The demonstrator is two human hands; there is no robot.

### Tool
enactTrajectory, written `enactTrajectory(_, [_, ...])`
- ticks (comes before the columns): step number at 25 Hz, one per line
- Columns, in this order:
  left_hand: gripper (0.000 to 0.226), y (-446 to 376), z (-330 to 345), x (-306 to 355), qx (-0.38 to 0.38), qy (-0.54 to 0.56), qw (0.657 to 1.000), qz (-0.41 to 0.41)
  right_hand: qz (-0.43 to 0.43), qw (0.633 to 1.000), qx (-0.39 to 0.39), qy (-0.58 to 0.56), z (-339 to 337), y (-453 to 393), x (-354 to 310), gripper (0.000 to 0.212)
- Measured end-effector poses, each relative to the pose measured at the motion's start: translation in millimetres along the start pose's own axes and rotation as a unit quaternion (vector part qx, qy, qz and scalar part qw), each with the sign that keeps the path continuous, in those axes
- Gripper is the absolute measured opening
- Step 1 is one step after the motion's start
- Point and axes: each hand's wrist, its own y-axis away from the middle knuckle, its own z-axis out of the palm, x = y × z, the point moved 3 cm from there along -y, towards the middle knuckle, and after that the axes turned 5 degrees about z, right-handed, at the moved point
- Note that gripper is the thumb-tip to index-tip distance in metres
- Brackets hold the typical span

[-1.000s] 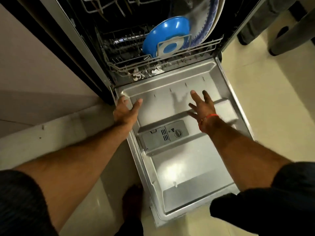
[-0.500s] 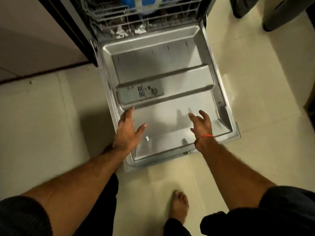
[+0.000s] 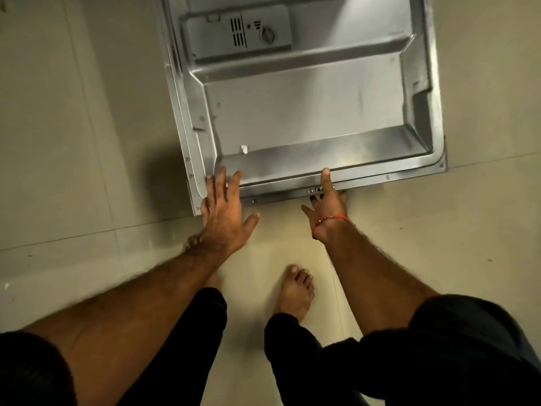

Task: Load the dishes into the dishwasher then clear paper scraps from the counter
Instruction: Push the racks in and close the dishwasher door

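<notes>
The dishwasher door (image 3: 307,112) lies open and flat, its steel inner face up. My left hand (image 3: 224,212) rests at the door's near left corner, fingers straight and spread over the edge. My right hand (image 3: 328,206) is at the middle of the near edge, by the latch. One finger lies straight on top of the edge, the thumb splays out to the left, and the other fingers hook under the edge. A small white paper scrap (image 3: 244,149) lies inside the door near its front left. The racks and dishes are out of view.
The grey detergent dispenser (image 3: 237,32) sits at the far end of the door. Beige floor tiles (image 3: 73,171) surround the door. My bare right foot (image 3: 295,291) stands just behind the door's edge, between my arms.
My view has dropped from the loaded rack to the door's near edge. Both hands drew back from the far part of the door to its near edge, and the right hand took hold there.
</notes>
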Motion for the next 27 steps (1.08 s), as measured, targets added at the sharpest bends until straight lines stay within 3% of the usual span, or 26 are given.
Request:
enactTrajectory(5, [0.099,0.5,14.6,-8.6,-0.049,-0.042,0.997,0.033,0.022,0.999,0.006,-0.025,10.4,-25.4,5.6,0.108])
enactTrajectory(12, [0.097,27.2,-9.0,15.9,-0.054,-0.086,0.993,0.055,-0.005,0.995,0.043,-0.092,1.3,22.7,-10.3,0.103])
enactTrajectory(16, [0.104,56.2,-55.4,40.3,0.043,-0.156,0.98,0.113,-0.085,0.984,0.091,-0.126,11.6,82.7,-27.4,0.088])
enactTrajectory(18, [0.111,70.7,-86.4,57.2,0.094,-0.199,0.963,0.153,-0.115,0.98,0.129,-0.095,21.1,123.3,-46.9,0.092])
enactTrajectory(22, [0.123,73.6,-169.9,90.7,0.195,-0.262,0.924,0.198,-0.179,0.968,0.161,-0.069,48.7,208.2,-102.9,0.07])
enactTrajectory(27, [0.104,55.8,-296.5,136.8,0.291,-0.329,0.867,0.236,-0.314,0.944,0.097,-0.008,84.5,295.7,-173.2,0.048])
